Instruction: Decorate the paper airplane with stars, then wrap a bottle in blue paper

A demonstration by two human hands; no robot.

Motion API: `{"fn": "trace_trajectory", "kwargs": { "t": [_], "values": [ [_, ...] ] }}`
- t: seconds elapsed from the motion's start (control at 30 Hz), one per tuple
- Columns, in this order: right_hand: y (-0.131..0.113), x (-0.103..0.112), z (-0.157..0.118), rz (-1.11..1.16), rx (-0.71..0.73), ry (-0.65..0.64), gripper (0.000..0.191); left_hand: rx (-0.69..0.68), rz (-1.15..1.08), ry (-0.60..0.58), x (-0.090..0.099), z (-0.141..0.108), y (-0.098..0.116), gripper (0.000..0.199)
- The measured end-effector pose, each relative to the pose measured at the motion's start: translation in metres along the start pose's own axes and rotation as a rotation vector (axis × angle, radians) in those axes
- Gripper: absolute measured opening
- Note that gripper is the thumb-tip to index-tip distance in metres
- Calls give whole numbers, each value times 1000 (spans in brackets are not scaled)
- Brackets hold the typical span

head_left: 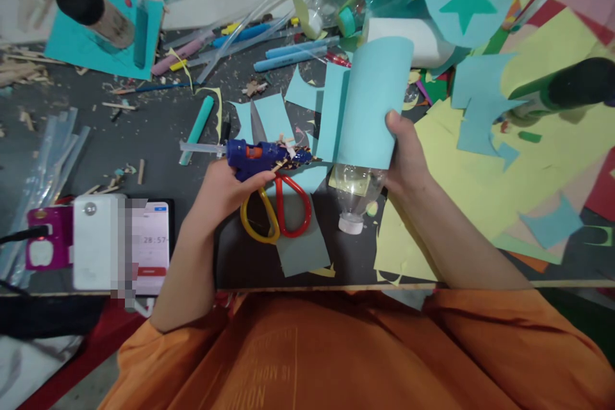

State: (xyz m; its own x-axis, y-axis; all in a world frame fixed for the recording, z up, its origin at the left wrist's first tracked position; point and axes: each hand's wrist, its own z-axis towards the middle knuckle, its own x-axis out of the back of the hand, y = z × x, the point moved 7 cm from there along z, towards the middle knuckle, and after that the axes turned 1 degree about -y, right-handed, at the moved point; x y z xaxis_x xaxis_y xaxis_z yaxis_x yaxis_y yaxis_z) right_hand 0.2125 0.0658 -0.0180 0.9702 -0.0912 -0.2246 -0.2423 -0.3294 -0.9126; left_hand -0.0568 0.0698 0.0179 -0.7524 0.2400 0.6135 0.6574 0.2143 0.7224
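My left hand (225,186) grips a blue hot glue gun (259,155) with a clear glue stick jutting from its back end. The nozzle points right, at the lower edge of a light blue paper sheet (377,102). That sheet curves around a clear plastic bottle (353,195), whose white cap faces me. My right hand (408,154) is closed around the paper and bottle from the right side, thumb on the paper. Scissors (293,208) with one red and one yellow handle loop lie below the glue gun, their blades partly covered.
Yellow paper sheets (461,186) and blue offcuts spread at the right, with a dark-capped bottle (562,86). A phone (154,237) and white power bank (98,243) lie at the left edge. Markers (288,57), clear bottles and wood bits crowd the back.
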Motion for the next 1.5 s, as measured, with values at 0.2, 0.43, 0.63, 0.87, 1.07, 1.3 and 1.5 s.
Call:
{"fn": "trace_trajectory", "kwargs": {
  "t": [0.2,0.43,0.63,0.87,1.07,1.3,1.5],
  "values": [
    [-2,-1,-1,-14,10,-6,56,-2,10,5,-1,0,-2,38],
    [-3,-5,-3,79,-7,12,52,-11,41,-13,-3,0,-2,40],
    [-1,-4,-2,64,0,-9,52,-23,48,-7,-2,0,2,38],
    [-1,-4,-5,37,-42,24,55,3,29,6,-2,1,0,39],
    [3,-11,-9,81,-108,-13,63,5,8,24,-1,1,-2,40],
    [6,-15,-12,92,-169,-73,67,-17,-27,72,4,0,-1,36],
    [5,-15,-12,39,-143,-125,69,-46,-48,95,5,0,-1,34]
  ]
}}
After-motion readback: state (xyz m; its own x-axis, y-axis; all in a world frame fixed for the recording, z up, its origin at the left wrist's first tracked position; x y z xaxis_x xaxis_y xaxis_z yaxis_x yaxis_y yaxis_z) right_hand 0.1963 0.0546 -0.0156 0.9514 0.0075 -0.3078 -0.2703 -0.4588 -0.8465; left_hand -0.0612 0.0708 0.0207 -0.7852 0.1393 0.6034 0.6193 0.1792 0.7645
